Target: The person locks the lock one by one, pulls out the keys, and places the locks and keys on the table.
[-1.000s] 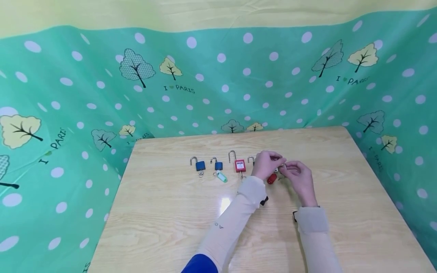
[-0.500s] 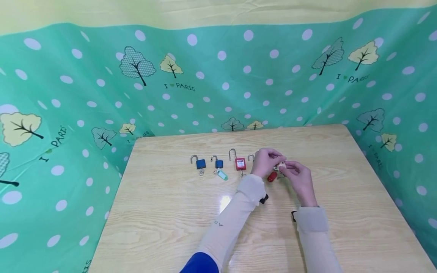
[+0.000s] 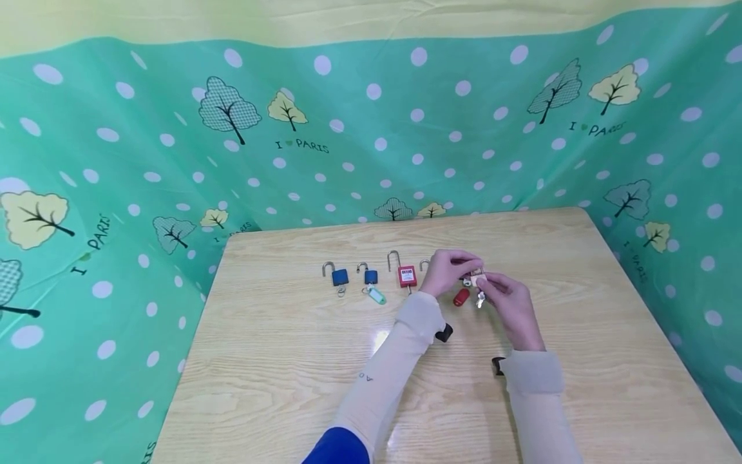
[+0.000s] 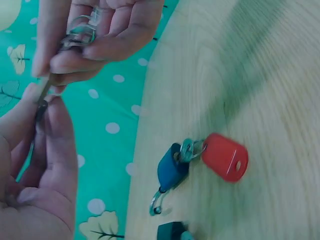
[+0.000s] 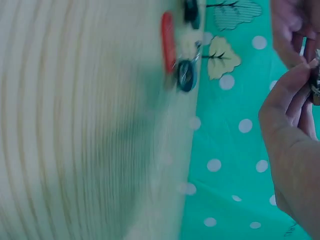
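Both hands hold a small pale padlock (image 3: 478,278) over the right part of the table. My left hand (image 3: 447,272) pinches its shackle (image 4: 41,109) between thumb and fingertips. The lock body is gripped by my right hand (image 3: 513,306), its fingers covering much of it in the left wrist view. Keys (image 3: 480,299) on a ring dangle below the body. Under the hands, a blue padlock (image 4: 172,167) with a raised shackle lies on the table, a red key tag (image 3: 461,297) attached to it; my left hand hides most of this padlock in the head view.
Left of the hands, a row of opened padlocks lies on the wooden table (image 3: 278,361): a blue padlock (image 3: 339,277), another blue padlock (image 3: 371,277) with a green tag (image 3: 377,295), and a red padlock (image 3: 407,276). A dotted green cloth (image 3: 348,129) hangs behind.
The pale padlock, mostly hidden between the fingers before, has turned so its face shows and its keys hang down. The left hand has shifted slightly left.
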`<state>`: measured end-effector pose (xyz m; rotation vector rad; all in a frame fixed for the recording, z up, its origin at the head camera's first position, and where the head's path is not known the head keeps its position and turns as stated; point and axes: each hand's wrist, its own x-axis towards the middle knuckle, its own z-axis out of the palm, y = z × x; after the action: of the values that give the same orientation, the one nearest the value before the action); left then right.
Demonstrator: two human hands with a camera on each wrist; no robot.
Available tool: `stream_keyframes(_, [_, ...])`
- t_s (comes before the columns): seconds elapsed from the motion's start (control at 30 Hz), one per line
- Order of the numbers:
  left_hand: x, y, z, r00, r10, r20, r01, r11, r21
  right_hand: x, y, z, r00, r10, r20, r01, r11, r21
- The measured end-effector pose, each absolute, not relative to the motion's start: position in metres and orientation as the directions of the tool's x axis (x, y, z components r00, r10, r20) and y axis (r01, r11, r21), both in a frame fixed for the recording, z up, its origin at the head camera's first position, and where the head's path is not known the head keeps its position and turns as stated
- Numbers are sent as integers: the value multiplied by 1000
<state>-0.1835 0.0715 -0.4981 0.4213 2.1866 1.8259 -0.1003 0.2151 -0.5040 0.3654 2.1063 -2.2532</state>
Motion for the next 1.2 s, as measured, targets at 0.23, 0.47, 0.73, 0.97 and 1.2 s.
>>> stream_keyframes(0.23, [-185, 71, -509, -918, 397, 21, 45, 51, 998, -95, 216, -498, -969, 48, -241, 219, -274, -936])
stream_keyframes(0.47, [-183, 71, -510, -923, 385, -4, 24, 67, 997, -93, 213, -497, -980, 70, -185, 158, -288, -945])
stream_keyframes(0.73, [-181, 70, -501, -914, 403, -45, -13, 82, 997, -94, 209, -500, -972, 166, -164, 130, -198, -971])
stream_keyframes(0.97, [-179, 70, -498, -911, 411, -32, -2, 74, 997, -94, 209, -501, -964, 219, -151, 124, -134, -983])
stream_keyframes(1.2, [-178, 74, -497, -929, 370, -36, 7, 116, 993, -94, 206, -501, -942, 288, -171, 133, -146, -980])
